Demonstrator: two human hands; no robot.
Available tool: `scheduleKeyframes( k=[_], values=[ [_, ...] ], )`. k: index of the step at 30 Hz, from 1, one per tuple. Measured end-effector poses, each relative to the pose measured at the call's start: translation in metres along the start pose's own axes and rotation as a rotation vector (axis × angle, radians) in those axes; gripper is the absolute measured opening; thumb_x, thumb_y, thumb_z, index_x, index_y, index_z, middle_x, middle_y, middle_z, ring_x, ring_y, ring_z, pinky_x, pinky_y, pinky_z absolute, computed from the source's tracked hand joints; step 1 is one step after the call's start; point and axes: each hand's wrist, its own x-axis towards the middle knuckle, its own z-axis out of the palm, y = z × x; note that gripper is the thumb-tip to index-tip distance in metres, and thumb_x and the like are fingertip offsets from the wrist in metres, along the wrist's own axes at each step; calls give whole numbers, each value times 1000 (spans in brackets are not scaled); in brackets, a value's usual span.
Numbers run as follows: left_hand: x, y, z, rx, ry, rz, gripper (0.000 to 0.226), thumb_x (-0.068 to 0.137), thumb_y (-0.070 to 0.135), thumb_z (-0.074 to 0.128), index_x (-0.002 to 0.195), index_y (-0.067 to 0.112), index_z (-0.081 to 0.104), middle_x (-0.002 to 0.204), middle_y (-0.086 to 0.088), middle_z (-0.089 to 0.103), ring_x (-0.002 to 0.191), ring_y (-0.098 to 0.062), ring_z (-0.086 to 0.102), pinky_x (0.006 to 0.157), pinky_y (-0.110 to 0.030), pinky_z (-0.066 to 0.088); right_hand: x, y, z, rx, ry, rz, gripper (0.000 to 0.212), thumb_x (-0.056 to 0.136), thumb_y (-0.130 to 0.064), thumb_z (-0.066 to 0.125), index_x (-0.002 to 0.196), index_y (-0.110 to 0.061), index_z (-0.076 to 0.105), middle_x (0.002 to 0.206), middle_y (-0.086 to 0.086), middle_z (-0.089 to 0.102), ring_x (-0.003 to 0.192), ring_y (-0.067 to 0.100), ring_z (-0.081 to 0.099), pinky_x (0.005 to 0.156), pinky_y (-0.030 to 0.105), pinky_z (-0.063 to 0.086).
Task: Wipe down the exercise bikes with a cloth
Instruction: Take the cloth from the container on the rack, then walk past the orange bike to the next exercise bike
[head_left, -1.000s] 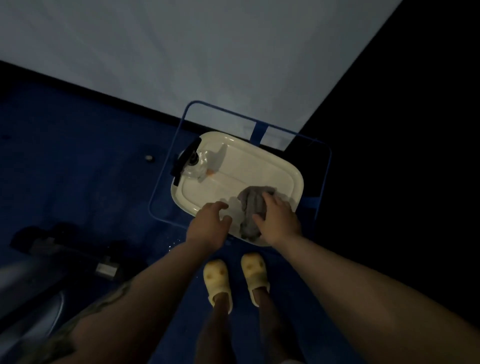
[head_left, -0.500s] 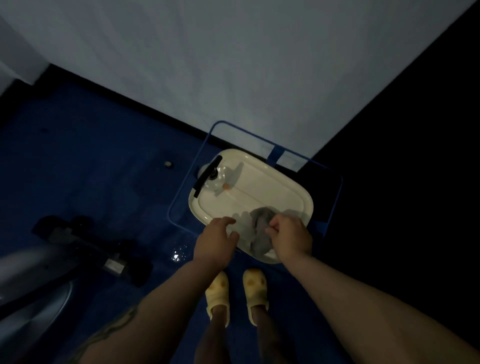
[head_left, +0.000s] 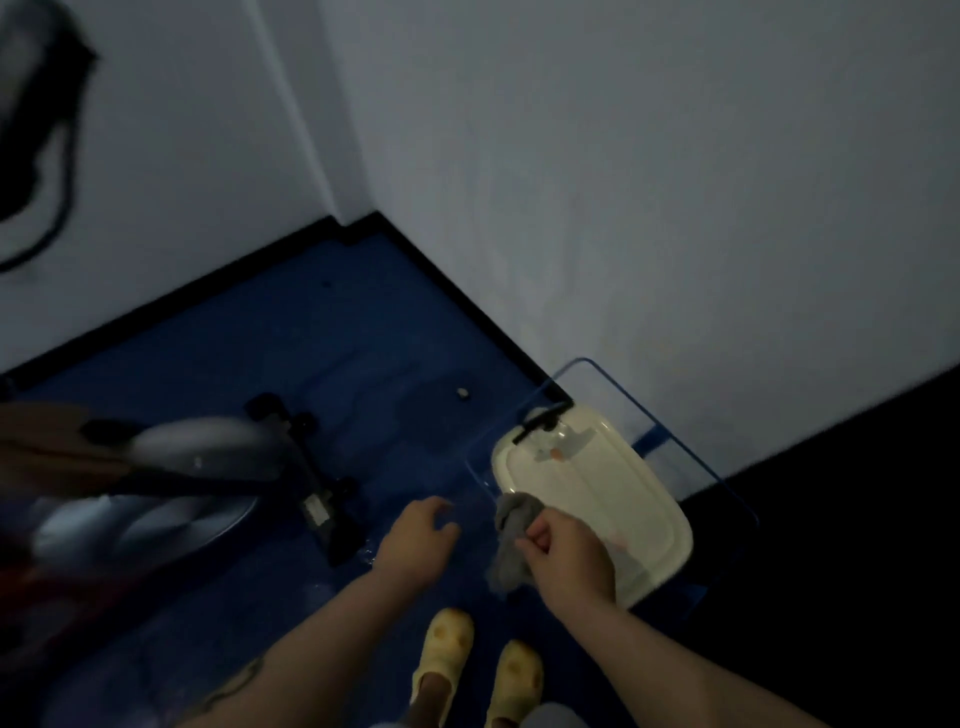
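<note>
My right hand (head_left: 566, 558) grips a grey cloth (head_left: 511, 540), which hangs from its fingers just left of a cream basin (head_left: 644, 499). My left hand (head_left: 415, 540) hovers to the left of the cloth with its fingers loosely curled and nothing in it. An exercise bike (head_left: 171, 483) stands at the left, blurred, with a pale flywheel cover and a black base bar (head_left: 317, 483) on the blue floor.
The basin rests on a blue wire frame (head_left: 675, 415) against the white wall; a black-handled clear bottle (head_left: 550, 431) lies in it. Water spots (head_left: 366, 553) glint on the floor. My yellow clogs (head_left: 478, 665) are below. A small object (head_left: 461, 393) lies near the wall.
The view has swung up and left, bringing the bike into sight. My right hand has lifted the cloth out of the basin to its left edge. My left hand has come away from the basin.
</note>
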Motion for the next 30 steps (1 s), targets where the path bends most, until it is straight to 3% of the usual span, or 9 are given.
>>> scheduleKeyframes(
  k=[6, 11, 14, 18, 23, 30],
  values=[
    [-66, -88, -28, -199, 211, -233, 38, 92, 22, 51, 129, 16, 54, 128, -5, 58, 111, -18, 58, 95, -32, 47, -12, -60, 45, -97, -184, -270, 25, 79, -34, 71, 67, -30, 50, 70, -12, 57, 65, 4, 53, 55, 24, 43],
    [-138, -160, -38, -429, 404, -401, 38, 94, 25, 49, 131, 19, 52, 128, -3, 57, 94, -9, 58, 83, -26, 48, -52, -117, 93, -195, -340, -507, 22, 81, -36, 69, 68, -32, 52, 70, -12, 57, 63, 2, 54, 50, 18, 40],
    [-179, -200, -43, -509, 532, -488, 37, 92, 23, 51, 128, 19, 54, 132, -2, 54, 106, -15, 58, 85, -25, 44, -84, -155, 125, -252, -426, -643, 20, 81, -35, 69, 70, -31, 52, 69, -11, 57, 63, 3, 54, 50, 19, 40],
    [-235, -259, -52, -611, 674, -582, 38, 92, 23, 49, 129, 19, 53, 124, 1, 55, 98, -13, 57, 83, -29, 48, -136, -205, 177, -289, -516, -768, 21, 81, -33, 70, 69, -30, 53, 69, -10, 57, 63, 4, 54, 50, 19, 38],
    [-308, -338, -62, -645, 746, -657, 34, 92, 24, 51, 125, 19, 54, 119, 1, 57, 91, -10, 55, 80, -28, 48, -215, -252, 247, -315, -584, -860, 21, 80, -34, 70, 69, -28, 53, 68, -9, 57, 62, 4, 54, 49, 21, 37],
    [-389, -433, -90, -672, 814, -745, 36, 92, 25, 49, 126, 19, 53, 131, 0, 53, 110, -16, 57, 90, -32, 48, -308, -311, 330, -343, -663, -942, 20, 79, -35, 69, 68, -28, 53, 68, -9, 58, 62, 5, 55, 49, 22, 39]
  ],
)
